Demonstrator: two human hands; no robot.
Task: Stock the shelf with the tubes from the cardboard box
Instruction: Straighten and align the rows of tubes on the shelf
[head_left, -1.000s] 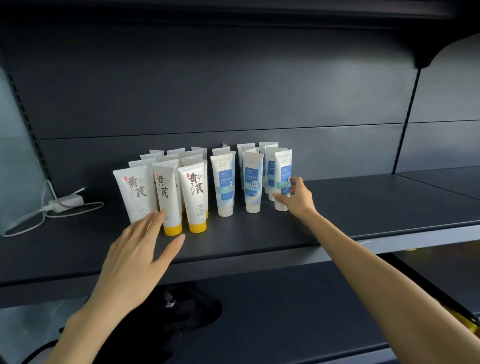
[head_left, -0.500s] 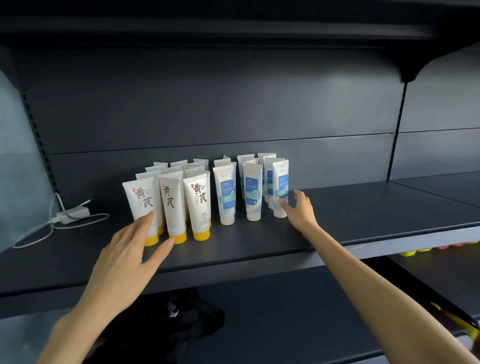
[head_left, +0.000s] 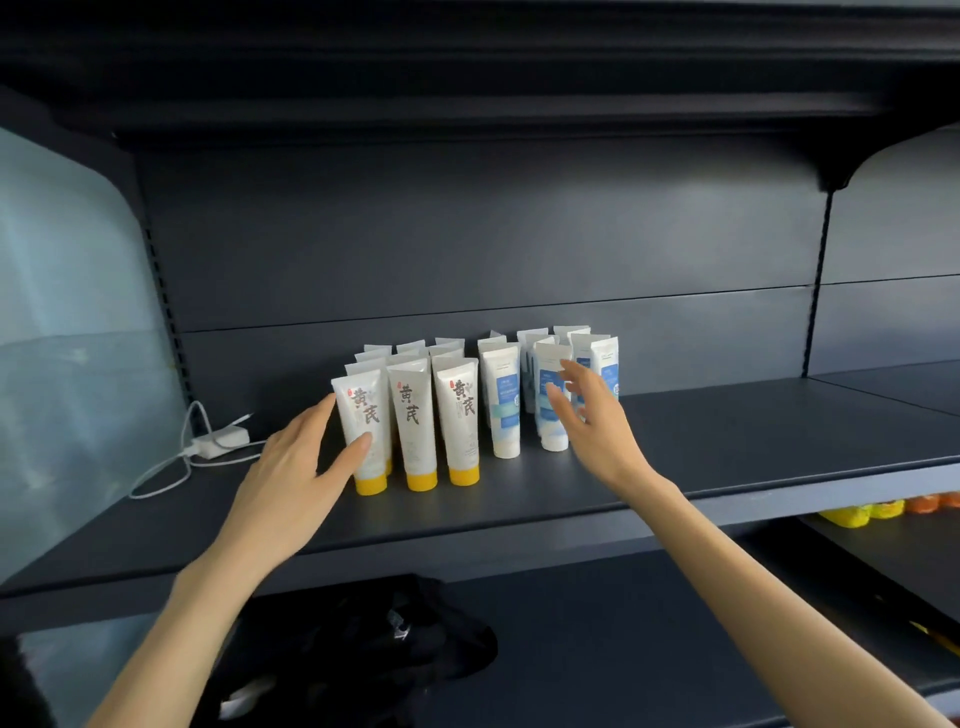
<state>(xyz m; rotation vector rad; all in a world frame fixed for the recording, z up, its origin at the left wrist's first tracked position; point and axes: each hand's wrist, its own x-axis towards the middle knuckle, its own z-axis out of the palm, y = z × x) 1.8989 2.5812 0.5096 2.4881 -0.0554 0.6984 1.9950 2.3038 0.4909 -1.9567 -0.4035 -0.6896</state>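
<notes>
Head view looks onto a dark shelf (head_left: 727, 447) at mid-frame, where the stock stands cap-down in rows. The yellow-capped tubes (head_left: 415, 415) are left of centre, and the blue-labelled tubes (head_left: 501, 400) stand just beside them to the right. The cardboard box is not in view and neither hand carries a tube, so the step in hand looks like squaring up the block rather than adding to it.

The left hand (head_left: 291, 467) is spread wide with straight fingers. Its thumb rests on the front of the leftmost front tube (head_left: 361, 405), and its fingers lie along that tube's left side. The right hand (head_left: 592, 421) is also wide, fingers fanned in front of the blue-labelled rows and holding nothing; whether it touches them I cannot tell.

To do this well, I judge the hands should act as two flat fences. They should press lightly and evenly, low on the bodies near the caps, since tall soft tubes on small caps would likely topple in a chain if pushed near the top. The front row should end square with the shelf's edge, labels facing out.

At the left of the frame a white adapter with its cable (head_left: 218, 441) lies on the same shelf, apart from the tubes. Sliding the block leftward could foul it.
</notes>
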